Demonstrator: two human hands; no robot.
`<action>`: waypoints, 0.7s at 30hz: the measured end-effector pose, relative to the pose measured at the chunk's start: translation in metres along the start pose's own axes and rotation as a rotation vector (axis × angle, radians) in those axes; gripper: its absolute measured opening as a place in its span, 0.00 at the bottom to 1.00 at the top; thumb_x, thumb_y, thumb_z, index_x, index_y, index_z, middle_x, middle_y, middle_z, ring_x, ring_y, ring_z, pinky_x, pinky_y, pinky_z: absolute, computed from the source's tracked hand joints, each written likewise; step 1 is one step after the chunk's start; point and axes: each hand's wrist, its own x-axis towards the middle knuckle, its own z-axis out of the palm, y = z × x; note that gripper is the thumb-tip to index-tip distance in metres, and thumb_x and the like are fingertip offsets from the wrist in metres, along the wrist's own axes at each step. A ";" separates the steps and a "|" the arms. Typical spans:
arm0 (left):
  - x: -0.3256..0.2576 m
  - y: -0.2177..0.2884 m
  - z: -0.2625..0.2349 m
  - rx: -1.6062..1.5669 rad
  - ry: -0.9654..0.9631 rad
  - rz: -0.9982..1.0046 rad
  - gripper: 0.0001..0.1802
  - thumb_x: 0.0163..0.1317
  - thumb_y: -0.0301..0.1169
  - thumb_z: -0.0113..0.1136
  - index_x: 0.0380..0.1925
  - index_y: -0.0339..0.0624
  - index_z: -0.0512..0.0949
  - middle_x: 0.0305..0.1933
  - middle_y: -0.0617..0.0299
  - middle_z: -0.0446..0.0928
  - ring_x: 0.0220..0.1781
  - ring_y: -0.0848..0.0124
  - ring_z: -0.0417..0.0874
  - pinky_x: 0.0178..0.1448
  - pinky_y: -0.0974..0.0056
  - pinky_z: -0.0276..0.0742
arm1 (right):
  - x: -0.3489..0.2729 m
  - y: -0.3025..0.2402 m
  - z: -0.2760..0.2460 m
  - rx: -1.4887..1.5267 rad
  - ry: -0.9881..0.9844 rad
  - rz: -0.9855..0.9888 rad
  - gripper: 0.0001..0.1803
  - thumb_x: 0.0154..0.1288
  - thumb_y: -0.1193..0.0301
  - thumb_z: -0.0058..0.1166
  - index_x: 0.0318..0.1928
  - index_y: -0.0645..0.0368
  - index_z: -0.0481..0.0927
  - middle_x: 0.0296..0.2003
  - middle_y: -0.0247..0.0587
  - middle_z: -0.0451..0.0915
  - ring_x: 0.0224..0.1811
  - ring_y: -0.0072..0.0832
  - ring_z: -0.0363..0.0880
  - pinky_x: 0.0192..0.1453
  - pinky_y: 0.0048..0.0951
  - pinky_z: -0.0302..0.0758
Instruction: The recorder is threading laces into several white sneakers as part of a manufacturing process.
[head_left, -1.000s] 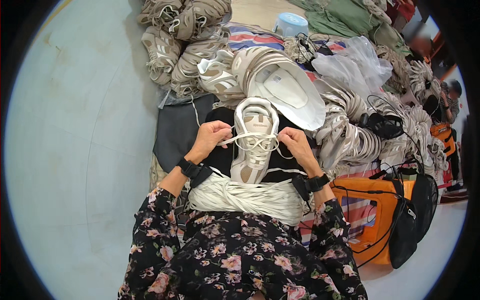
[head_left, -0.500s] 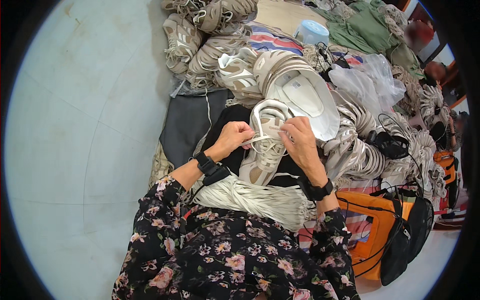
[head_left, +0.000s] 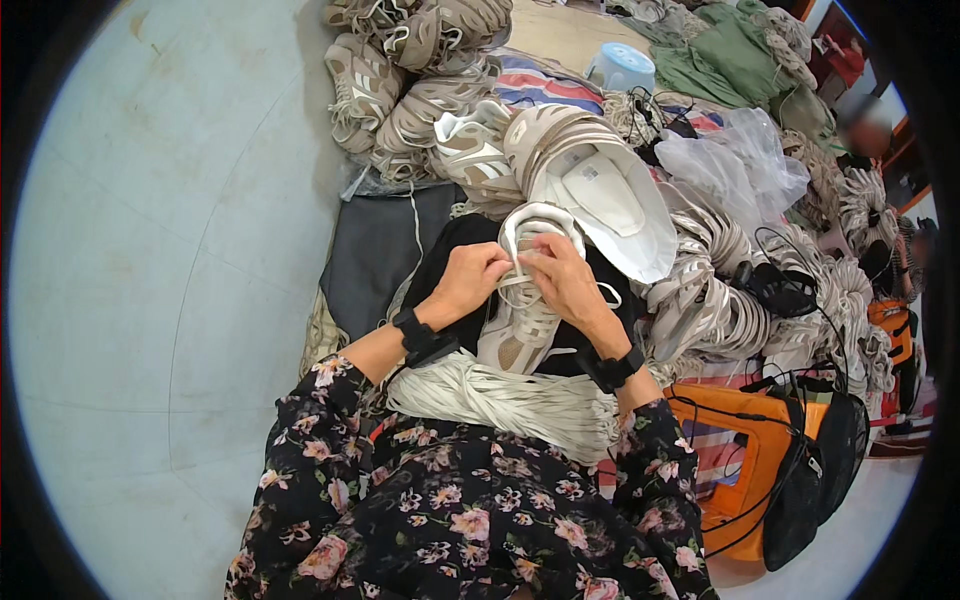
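Head view looks down on a pale grey floor (head_left: pixel 130 300) that fills the left half, with a heap of work spread over striped cloth to the right. Largest in that heap is the pile of beige and white shoes (head_left: pixel 420 80) stacked toward the top, uppers all alike, and a second mass of them (head_left: pixel 720 310) trailing down the right side, kept within arm's reach of the seated person. Below that sits an orange bag (head_left: pixel 745 440) with black straps, and a black pouch (head_left: pixel 800 490) beside it. A thick bundle of white laces (head_left: pixel 500 400) lies across the person's lap, just under the wrists, handy for drawing the next one. On a dark cloth (head_left: pixel 450 270) over the knees rests a single beige and white shoe (head_left: pixel 520 330), toe pointing away, propped so its eyelets face up. The left hand (head_left: pixel 470 280) and right hand (head_left: pixel 565 280) meet over its tongue, nearly touching; the fingers of each are pressed together, pinching a white lace (head_left: pixel 520 285) at the upper eyelets, one steadying while the other appears to feed. A small blue stool (head_left: pixel 620 68) stands far off.
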 end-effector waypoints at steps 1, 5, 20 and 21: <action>-0.001 0.003 0.000 0.001 -0.006 0.002 0.06 0.55 0.26 0.58 0.28 0.34 0.73 0.21 0.58 0.77 0.23 0.77 0.78 0.26 0.68 0.71 | 0.001 0.000 0.000 0.019 -0.008 0.083 0.08 0.51 0.76 0.54 0.34 0.64 0.79 0.37 0.42 0.75 0.42 0.40 0.73 0.47 0.35 0.70; 0.001 0.006 0.003 -0.363 -0.003 -0.219 0.04 0.55 0.21 0.56 0.28 0.36 0.70 0.23 0.62 0.76 0.23 0.80 0.75 0.27 0.71 0.71 | 0.003 0.007 0.015 -0.076 0.031 0.066 0.05 0.51 0.75 0.54 0.31 0.61 0.79 0.33 0.42 0.75 0.37 0.38 0.75 0.40 0.33 0.71; 0.022 0.031 -0.013 0.104 0.191 0.207 0.05 0.54 0.25 0.57 0.31 0.39 0.73 0.30 0.57 0.72 0.33 0.60 0.74 0.37 0.61 0.70 | -0.031 0.012 -0.069 -0.227 0.311 0.274 0.16 0.52 0.74 0.59 0.42 0.65 0.75 0.44 0.49 0.75 0.48 0.45 0.72 0.53 0.37 0.68; 0.024 0.032 -0.008 0.103 0.188 0.209 0.05 0.54 0.25 0.57 0.31 0.39 0.73 0.30 0.57 0.72 0.33 0.60 0.74 0.37 0.61 0.70 | -0.036 0.007 -0.066 -0.069 0.183 0.378 0.15 0.52 0.74 0.60 0.41 0.65 0.75 0.40 0.48 0.76 0.43 0.42 0.75 0.50 0.35 0.71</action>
